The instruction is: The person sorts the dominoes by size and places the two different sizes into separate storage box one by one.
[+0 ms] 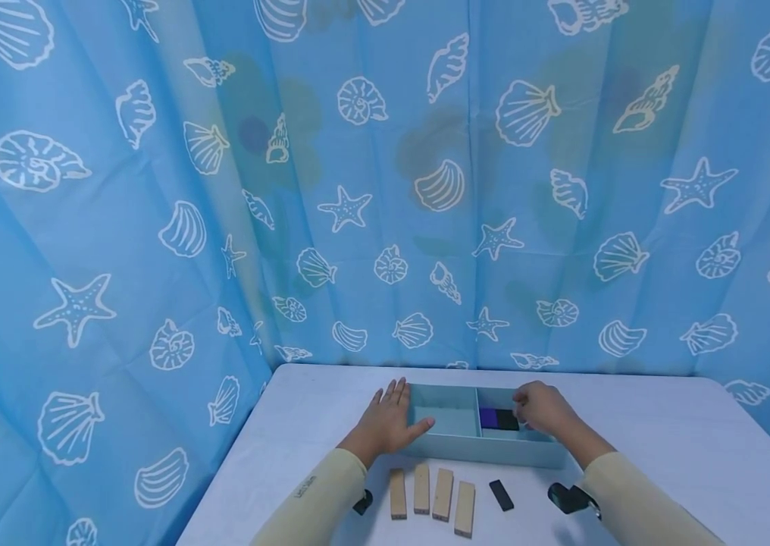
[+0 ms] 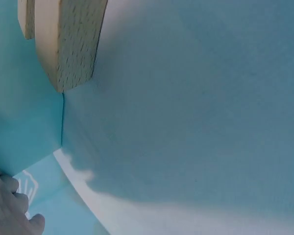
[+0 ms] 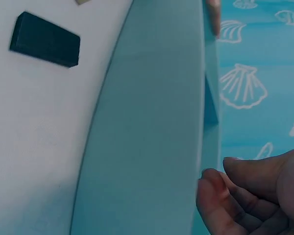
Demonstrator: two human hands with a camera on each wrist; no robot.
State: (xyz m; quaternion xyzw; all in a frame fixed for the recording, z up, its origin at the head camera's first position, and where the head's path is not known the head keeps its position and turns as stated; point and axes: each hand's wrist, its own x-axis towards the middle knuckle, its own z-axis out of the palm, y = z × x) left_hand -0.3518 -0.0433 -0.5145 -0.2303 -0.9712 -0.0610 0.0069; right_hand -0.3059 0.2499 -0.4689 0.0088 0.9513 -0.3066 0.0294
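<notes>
A light blue-green box [image 1: 494, 449] with a divider lies across the table. My left hand [image 1: 390, 418] rests spread at its left end, the thumb over the front rim. In the left wrist view the fingers [image 2: 19, 200] show at the lower left. My right hand [image 1: 543, 409] is over the right compartment, beside a purple block [image 1: 488, 418] and a black block [image 1: 508, 420] inside it. In the right wrist view the right hand [image 3: 255, 196] has loosely bent fingers, a gap between thumb and forefinger, and no object visible between them.
Several wooden blocks [image 1: 442, 494] lie in a row before the box, with a loose black block [image 1: 501, 495] to their right. The white table [image 1: 665, 440] backs onto a blue shell-patterned curtain [image 1: 385, 189].
</notes>
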